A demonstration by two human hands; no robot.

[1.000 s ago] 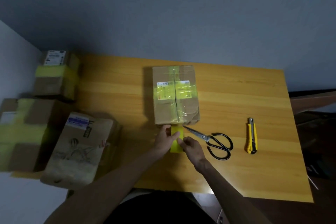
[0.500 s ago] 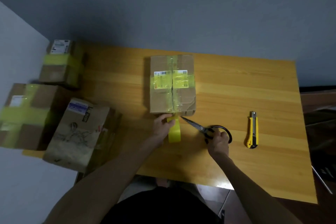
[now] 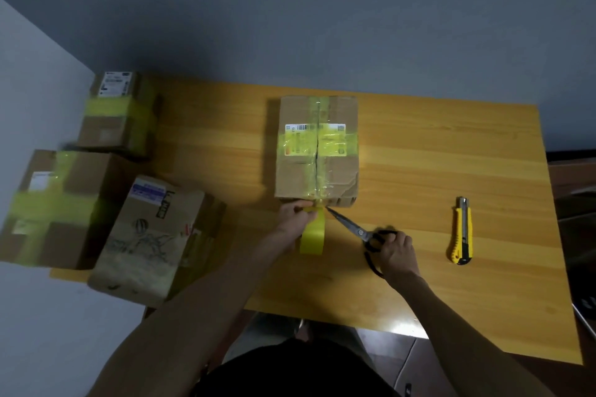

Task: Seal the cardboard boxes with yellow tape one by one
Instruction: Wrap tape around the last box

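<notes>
Right, bottom of frame: two bare forearms run up from a dark-clothed torso to the wooden table (image 3: 451,145). Left hand (image 3: 295,214), just left of centre, fingers curled, pinches the yellow tape roll (image 3: 312,235) at its far end; the roll stands on edge, its near end at the tabletop. Right hand (image 3: 395,251), right of centre, fingers curled into the black handles of the scissors (image 3: 358,230), firm grip. The blades angle up-left, tip just beside the tape where it meets the box; can't tell whether the blades are parted. Yellow utility knife (image 3: 461,230) lies lengthwise at right, well apart from both hands, touched by nothing. Behind the hands, centre frame: cardboard box (image 3: 317,151) flat on the table, flaps closed, a yellow strip along the centre seam and a yellow band across it over the white label, plus glossy clear tape. Its near right corner is crumpled. The left hand's fingertips sit at its near lower edge. Left side, near to far: a box with a line drawing (image 3: 151,238) and a blue-white label, tilted, overhanging the table edge; a larger box (image 3: 61,206) at far left with crossed yellow bands; a smaller box (image 3: 116,113) in the upper left with one yellow band and a white label. Grey wall behind.
</notes>
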